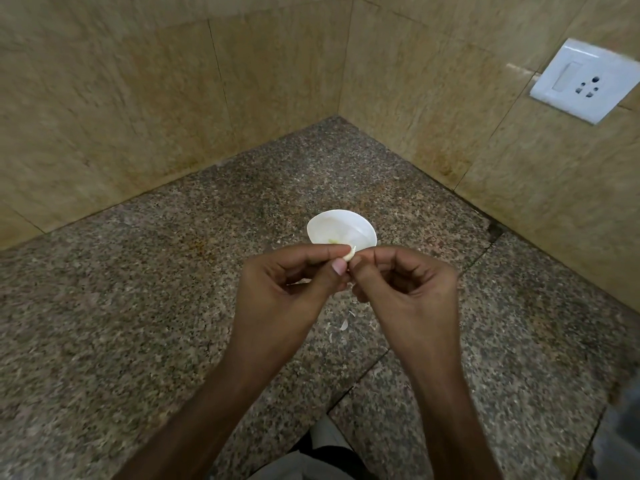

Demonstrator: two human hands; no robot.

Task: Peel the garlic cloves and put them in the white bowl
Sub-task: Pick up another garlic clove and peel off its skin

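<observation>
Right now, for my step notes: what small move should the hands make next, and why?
Probably the right hand should tug skin off the garlic clove while the left hand pinches it: both grip it short of the white bowl, seemingly mid-peel.

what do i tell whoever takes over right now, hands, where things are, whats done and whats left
left hand: pinches a garlic clove between thumb and forefinger, just in front of the white bowl.
right hand: fingertips pinch the same clove.
The bowl sits on the granite counter; something pale lies in it, too unclear to count.
Done: some peeling, judging by the peel scraps on the counter beneath the hands.
Left: finish peeling this clove and put it in the bowl.
</observation>
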